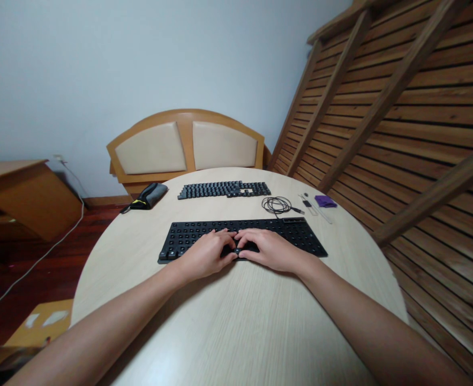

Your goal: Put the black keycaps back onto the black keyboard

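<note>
Two hands engaged: left hand (pixel 210 252) and right hand (pixel 270 249) curl fingertips round a keycap (pixel 237 250) at the near edge of the keyboard (pixel 236 224); whether pinched, cannot tell. Even, level pressure probably serves best. Keyboard lies flat on the table (pixel 240 311), long axis left–right, cable (pixel 276 205) at far edge.
</note>
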Demonstrator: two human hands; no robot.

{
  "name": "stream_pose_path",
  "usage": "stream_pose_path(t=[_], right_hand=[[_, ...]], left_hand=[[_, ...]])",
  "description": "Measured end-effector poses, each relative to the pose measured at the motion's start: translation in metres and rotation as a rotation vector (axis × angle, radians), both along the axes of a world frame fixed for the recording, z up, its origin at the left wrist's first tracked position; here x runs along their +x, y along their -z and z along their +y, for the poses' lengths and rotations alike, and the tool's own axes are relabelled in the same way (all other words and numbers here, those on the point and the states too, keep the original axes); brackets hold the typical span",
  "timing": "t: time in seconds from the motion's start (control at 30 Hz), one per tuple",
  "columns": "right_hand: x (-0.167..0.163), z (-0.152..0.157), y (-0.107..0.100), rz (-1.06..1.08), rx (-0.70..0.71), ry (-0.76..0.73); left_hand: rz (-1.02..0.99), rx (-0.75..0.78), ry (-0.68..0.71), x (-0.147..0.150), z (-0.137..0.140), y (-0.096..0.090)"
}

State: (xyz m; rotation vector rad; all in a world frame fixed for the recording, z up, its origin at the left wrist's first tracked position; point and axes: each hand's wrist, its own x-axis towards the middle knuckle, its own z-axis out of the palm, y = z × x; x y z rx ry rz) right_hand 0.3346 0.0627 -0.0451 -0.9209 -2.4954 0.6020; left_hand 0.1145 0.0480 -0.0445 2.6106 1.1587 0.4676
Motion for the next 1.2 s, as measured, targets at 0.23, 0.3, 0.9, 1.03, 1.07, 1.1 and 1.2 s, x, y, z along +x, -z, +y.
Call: stream_pose_path(t=[0.23,0.3,0.9,1.03,1.07,1.1,1.2], right_hand=[[-0.001,-0.002,-0.001,-0.054,0.033,0.011],[0.0,-0.001,0.0,-0.04,0.034,0.003],[-0.008,0.027,0.0,-0.109,0.228,0.201],[-0.02,0.056,-0.004,-0.272,0.228,0.317],[-0.024,0.065,-0.005,-0.287,0.222,0.338],[-0.027,0.074,-0.006,-0.301,0.214,0.356],[-0.037,0.101,-0.007,-0.349,0.184,0.412]], left_hand=[[0.022,0.01,0.011,-0.001,0.001,0.005],[0.016,0.005,0.012,-0.002,0.002,0.005],[0.022,-0.018,0.02,-0.003,0.001,-0.001],[0.021,-0.029,0.012,-0.002,0.001,0.001],[0.022,-0.03,0.011,-0.002,0.001,0.001],[0.024,-0.032,0.01,-0.002,0.001,0.001],[0.027,-0.035,0.008,-0.002,0.001,0.002]])
